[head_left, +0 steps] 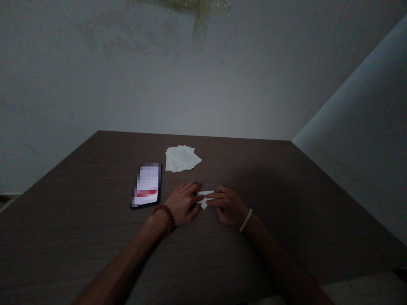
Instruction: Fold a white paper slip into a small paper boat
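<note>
A small piece of folded white paper (204,204) lies on the dark wooden table, with a pointed corner turned toward me. My left hand (182,204), wearing a brown bead bracelet, holds the paper's left side down with its fingertips. From the right, my right hand (231,206), with a pale bead bracelet, presses its fingertips onto the same paper. Both hands' fingers nearly meet over its middle and cover part of it, so the folds are only partly visible.
A phone (148,182) with a lit, blurred screen lies left of my left hand. Beyond the hands is a loose, fanned stack of printed paper sheets (182,159). The table (95,178) meets a stained grey wall (190,93) at its far edge.
</note>
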`<state>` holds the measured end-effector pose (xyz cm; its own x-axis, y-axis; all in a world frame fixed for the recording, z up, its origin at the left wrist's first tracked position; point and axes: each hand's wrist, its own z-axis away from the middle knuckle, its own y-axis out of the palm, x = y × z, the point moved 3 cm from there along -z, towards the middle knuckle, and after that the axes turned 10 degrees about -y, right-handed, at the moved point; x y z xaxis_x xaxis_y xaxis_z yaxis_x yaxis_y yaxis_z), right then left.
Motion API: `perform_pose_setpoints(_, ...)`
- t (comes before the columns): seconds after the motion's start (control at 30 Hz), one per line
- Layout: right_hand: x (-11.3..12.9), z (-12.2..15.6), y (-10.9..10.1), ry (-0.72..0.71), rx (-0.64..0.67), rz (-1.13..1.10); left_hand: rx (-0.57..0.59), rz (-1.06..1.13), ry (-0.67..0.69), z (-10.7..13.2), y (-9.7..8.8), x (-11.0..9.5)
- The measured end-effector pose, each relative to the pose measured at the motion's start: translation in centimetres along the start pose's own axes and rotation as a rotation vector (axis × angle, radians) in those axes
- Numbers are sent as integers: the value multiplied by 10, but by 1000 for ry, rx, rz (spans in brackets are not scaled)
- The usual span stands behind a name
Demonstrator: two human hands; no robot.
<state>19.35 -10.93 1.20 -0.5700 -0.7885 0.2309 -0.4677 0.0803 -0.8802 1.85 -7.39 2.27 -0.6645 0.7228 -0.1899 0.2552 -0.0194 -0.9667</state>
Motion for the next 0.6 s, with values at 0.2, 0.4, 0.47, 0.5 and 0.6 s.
perform_pose_setpoints(0.2,3,-3,-7,76,15,58,8,2,-5,0,-1,-1)
perform_pose_setpoints(0.4,-3,2,-13,138,9,108,-7,-16,5,0,-1,-1)
perform_pose_setpoints(0.47,-5,3,-14,155,9,113,-10,-18,8,0,-1,-1)
perform_pose_setpoints(0.5,-5,3,-15,160,5,113,-9,-19,10,0,-1,-1)
perform_pose_setpoints(0.6,-5,3,-15,164,-8,116,-11,-21,11,1,-1,-2)
